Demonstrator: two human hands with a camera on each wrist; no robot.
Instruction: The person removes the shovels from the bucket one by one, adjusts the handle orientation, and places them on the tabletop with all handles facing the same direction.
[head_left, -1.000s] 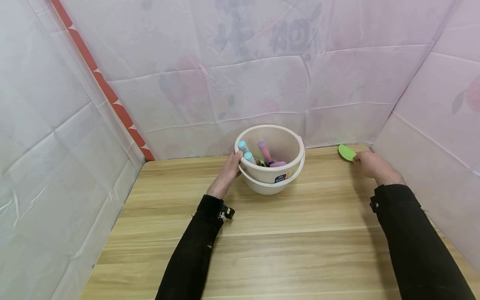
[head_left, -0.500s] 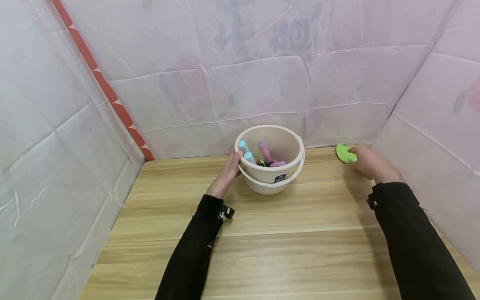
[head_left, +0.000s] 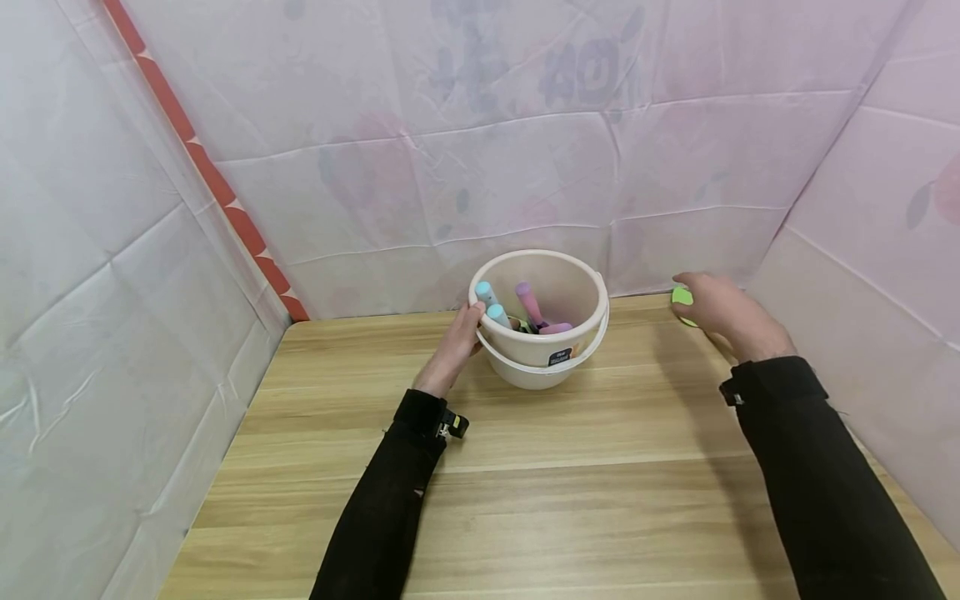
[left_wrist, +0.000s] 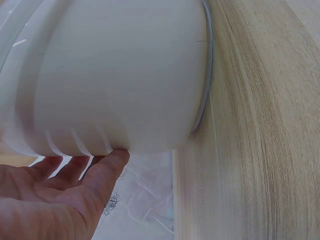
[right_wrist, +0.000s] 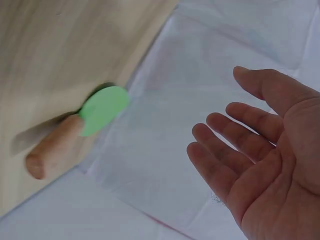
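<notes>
The left hand (head_left: 453,346) rests against the side of a white bucket (head_left: 558,354). Its fingers (left_wrist: 107,167) are straight and touch the bucket wall. The bucket stands on the wooden table (head_left: 525,483) near the back wall. Blue and purple sticks (head_left: 525,304) poke up inside it.

The right hand (head_left: 712,308) is over the far right corner of the table. Its fingers (right_wrist: 220,145) are spread wide and hold nothing. A green spatula (right_wrist: 102,110) with a wooden handle lies on the table by the wall, near that hand.
</notes>
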